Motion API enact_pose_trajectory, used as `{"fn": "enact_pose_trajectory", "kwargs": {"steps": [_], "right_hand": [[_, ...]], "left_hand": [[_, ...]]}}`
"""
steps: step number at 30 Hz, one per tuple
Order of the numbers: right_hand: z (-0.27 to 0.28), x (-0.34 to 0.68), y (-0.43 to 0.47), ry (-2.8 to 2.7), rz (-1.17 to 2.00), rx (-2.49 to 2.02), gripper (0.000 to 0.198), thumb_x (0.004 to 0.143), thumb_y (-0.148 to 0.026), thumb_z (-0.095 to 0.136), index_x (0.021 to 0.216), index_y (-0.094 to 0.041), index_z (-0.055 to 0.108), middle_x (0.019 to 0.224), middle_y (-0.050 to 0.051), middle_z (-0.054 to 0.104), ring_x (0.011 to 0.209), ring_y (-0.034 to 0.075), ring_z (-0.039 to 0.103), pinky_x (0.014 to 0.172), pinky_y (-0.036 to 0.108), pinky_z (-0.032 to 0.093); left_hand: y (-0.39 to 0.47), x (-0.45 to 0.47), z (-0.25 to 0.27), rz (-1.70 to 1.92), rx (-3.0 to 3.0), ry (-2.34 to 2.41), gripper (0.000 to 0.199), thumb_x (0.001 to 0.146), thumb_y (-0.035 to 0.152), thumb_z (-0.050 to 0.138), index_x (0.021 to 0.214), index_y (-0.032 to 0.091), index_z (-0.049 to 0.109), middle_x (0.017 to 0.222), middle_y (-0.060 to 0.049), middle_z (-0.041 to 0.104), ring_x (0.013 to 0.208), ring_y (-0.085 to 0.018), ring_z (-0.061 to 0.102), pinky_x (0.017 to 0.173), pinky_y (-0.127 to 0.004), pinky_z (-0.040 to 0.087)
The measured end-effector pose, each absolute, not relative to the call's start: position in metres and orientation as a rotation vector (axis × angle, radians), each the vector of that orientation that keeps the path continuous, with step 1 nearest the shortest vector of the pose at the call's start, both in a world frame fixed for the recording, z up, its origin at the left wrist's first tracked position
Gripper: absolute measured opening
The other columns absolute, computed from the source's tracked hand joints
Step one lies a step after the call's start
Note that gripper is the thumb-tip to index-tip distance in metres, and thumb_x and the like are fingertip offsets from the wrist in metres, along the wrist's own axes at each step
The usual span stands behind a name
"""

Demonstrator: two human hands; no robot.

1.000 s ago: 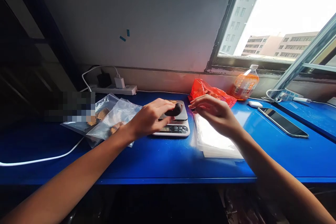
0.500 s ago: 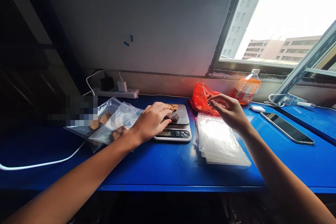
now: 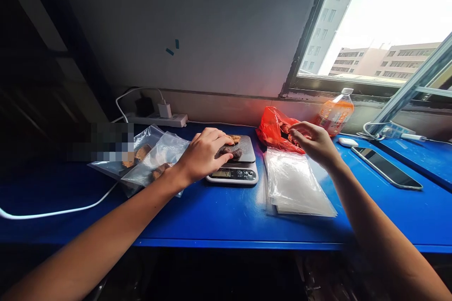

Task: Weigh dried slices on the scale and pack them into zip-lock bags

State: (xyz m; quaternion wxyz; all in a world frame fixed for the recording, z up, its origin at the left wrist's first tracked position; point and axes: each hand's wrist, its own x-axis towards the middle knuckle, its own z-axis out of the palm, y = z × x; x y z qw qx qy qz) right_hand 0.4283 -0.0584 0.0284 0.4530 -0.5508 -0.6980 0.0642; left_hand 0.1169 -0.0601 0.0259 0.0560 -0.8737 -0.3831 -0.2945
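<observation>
A white kitchen scale [image 3: 250, 179] with a metal plate and a lit display stands on the blue table. Rough brown dried pieces [image 3: 234, 153] lie on its plate, some dark and one lighter tan. My left hand [image 3: 207, 154] curls over the plate's left side, with a dark piece between thumb and fingers. At the mouth of a red plastic bag [image 3: 270, 127] is my right hand [image 3: 314, 143], its thumb and fingertips close together; anything between them is too small to make out. Inside the bag, reddish-brown pieces show.
Clear zip bags [image 3: 176, 146] with brown pieces lie left of the scale. A stack of clear bags [image 3: 300, 186] lies right of it. Farther right are a phone [image 3: 386, 168], a white earbud case [image 3: 348, 142] and an orange drink bottle [image 3: 335, 113]. A power strip [image 3: 176, 120] stands behind.
My right hand has shifted slightly right at the red bag's mouth, and more of the bag's contents show. My left hand stays over the scale. The whole view has tilted slightly.
</observation>
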Motion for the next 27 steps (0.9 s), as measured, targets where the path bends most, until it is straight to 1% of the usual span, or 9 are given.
{"fn": "enact_pose_trajectory", "kwargs": {"steps": [3, 6, 8, 11, 16, 19, 21, 24, 27], "right_hand": [[0.024, 0.427, -0.059, -2.016, 0.094, -1.440, 0.022, 0.086, -0.034, 0.053, 0.091, -0.018, 0.068, 0.086, 0.007, 0.072, 0.073, 0.017, 0.066, 0.064, 0.028, 0.050], [0.018, 0.425, -0.059, -2.255, 0.066, -1.596, 0.022, 0.086, -0.023, 0.052, 0.102, -0.020, 0.067, 0.089, 0.007, 0.073, 0.074, 0.018, 0.067, 0.062, 0.027, 0.048], [0.014, 0.424, -0.057, -2.319, 0.042, -1.652, 0.026, 0.084, -0.018, 0.053, 0.107, -0.020, 0.066, 0.097, 0.009, 0.073, 0.080, 0.021, 0.067, 0.065, 0.028, 0.048], [0.011, 0.421, -0.055, -2.347, 0.055, -1.619, 0.027, 0.082, -0.015, 0.056, 0.106, -0.020, 0.066, 0.105, 0.010, 0.071, 0.090, 0.023, 0.067, 0.072, 0.031, 0.050], [0.010, 0.421, -0.054, -2.395, 0.115, -1.592, 0.029, 0.079, -0.013, 0.059, 0.106, -0.020, 0.066, 0.107, 0.009, 0.071, 0.089, 0.023, 0.067, 0.075, 0.032, 0.052], [0.006, 0.422, -0.053, -2.367, 0.134, -1.549, 0.030, 0.078, -0.013, 0.061, 0.107, -0.020, 0.066, 0.110, 0.010, 0.070, 0.093, 0.024, 0.067, 0.078, 0.033, 0.052], [0.003, 0.421, -0.051, -2.359, 0.160, -1.529, 0.028, 0.078, -0.014, 0.061, 0.105, -0.019, 0.067, 0.109, 0.010, 0.070, 0.094, 0.024, 0.067, 0.078, 0.034, 0.052], [0.003, 0.420, -0.050, -2.351, 0.168, -1.524, 0.023, 0.079, -0.017, 0.062, 0.100, -0.020, 0.067, 0.103, 0.009, 0.071, 0.087, 0.022, 0.067, 0.074, 0.032, 0.051], [0.010, 0.425, -0.050, -2.276, 0.169, -1.510, 0.022, 0.081, -0.024, 0.061, 0.101, -0.020, 0.067, 0.098, 0.007, 0.071, 0.072, 0.017, 0.066, 0.066, 0.029, 0.050]], "left_hand": [[-0.059, 0.117, 0.026, -0.914, -2.629, -1.167, 0.024, 0.083, 0.029, 0.065, 0.106, 0.022, 0.067, 0.112, -0.005, 0.065, 0.112, -0.025, 0.053, 0.097, -0.041, 0.043], [-0.057, 0.116, 0.026, -0.913, -2.599, -1.200, 0.021, 0.084, 0.028, 0.064, 0.103, 0.021, 0.068, 0.109, -0.005, 0.066, 0.110, -0.025, 0.053, 0.096, -0.042, 0.043], [-0.055, 0.115, 0.026, -0.903, -2.590, -1.228, 0.020, 0.084, 0.027, 0.064, 0.102, 0.020, 0.068, 0.108, -0.006, 0.066, 0.110, -0.026, 0.053, 0.096, -0.042, 0.043], [-0.055, 0.115, 0.026, -0.890, -2.600, -1.243, 0.020, 0.084, 0.027, 0.063, 0.102, 0.020, 0.067, 0.109, -0.006, 0.066, 0.111, -0.026, 0.053, 0.095, -0.042, 0.044], [-0.059, 0.118, 0.026, -0.854, -2.619, -1.239, 0.021, 0.084, 0.029, 0.064, 0.103, 0.021, 0.066, 0.112, -0.006, 0.066, 0.113, -0.026, 0.052, 0.095, -0.042, 0.043], [-0.060, 0.121, 0.024, -0.825, -2.606, -1.218, 0.027, 0.082, 0.029, 0.067, 0.107, 0.022, 0.065, 0.115, -0.005, 0.065, 0.115, -0.026, 0.051, 0.095, -0.042, 0.042], [-0.060, 0.123, 0.021, -0.798, -2.581, -1.214, 0.030, 0.081, 0.029, 0.068, 0.110, 0.022, 0.064, 0.116, -0.006, 0.065, 0.116, -0.027, 0.051, 0.094, -0.043, 0.042], [-0.060, 0.125, 0.017, -0.773, -2.543, -1.205, 0.032, 0.081, 0.028, 0.067, 0.112, 0.022, 0.063, 0.118, -0.007, 0.064, 0.117, -0.029, 0.050, 0.092, -0.044, 0.041], [-0.060, 0.125, 0.018, -0.790, -2.527, -1.197, 0.031, 0.083, 0.028, 0.065, 0.113, 0.022, 0.062, 0.117, -0.007, 0.065, 0.115, -0.029, 0.051, 0.092, -0.043, 0.041]]}}
